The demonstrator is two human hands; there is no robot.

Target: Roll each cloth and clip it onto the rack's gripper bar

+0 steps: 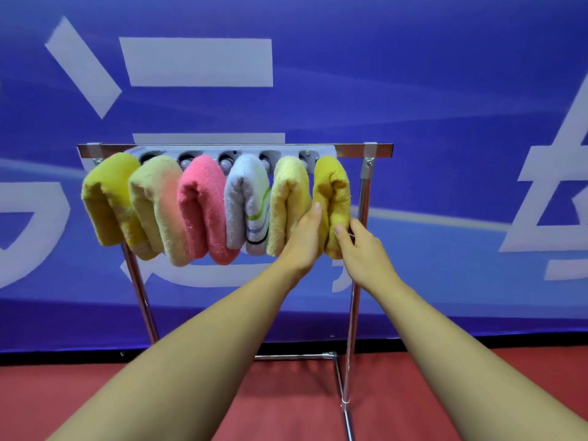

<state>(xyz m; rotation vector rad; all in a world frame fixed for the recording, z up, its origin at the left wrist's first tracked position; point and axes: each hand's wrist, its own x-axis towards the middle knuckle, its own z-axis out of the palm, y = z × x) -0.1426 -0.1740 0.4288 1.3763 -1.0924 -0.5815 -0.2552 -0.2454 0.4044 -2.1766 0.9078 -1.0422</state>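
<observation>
Both hands are up at the right end of the rack, one on each side of the last rolled cloth. Left hand (302,240) lies with straight fingers flat against the left face of the mustard-yellow cloth (332,198), fingertips pointing up between it and its pale yellow neighbour; this grip is apart and clamps nothing. Right hand (361,249) meets the same cloth low on its right side, thumb on the front and fingers curled round its edge, a light pinch.

Behind everything hangs a blue banner (413,90) with large white characters, cut off by the frame and not readable as words. Below it runs a red floor (286,402).

On that floor stands a chrome rack (356,297) with a top rail, two uprights and a foot bar. Under the rail sits the grey gripper bar (229,154), its round rollers showing between the cloths.

Six folded rolls hang from the bar, pressed side by side. From left: a yellow-green cloth (105,198), a pale green cloth with a peach blush (156,205), a pink cloth (200,205), a white cloth with green and dark stripes (248,202), a pale yellow cloth (289,198), then the mustard-yellow one in hand, just beside the right upright.
</observation>
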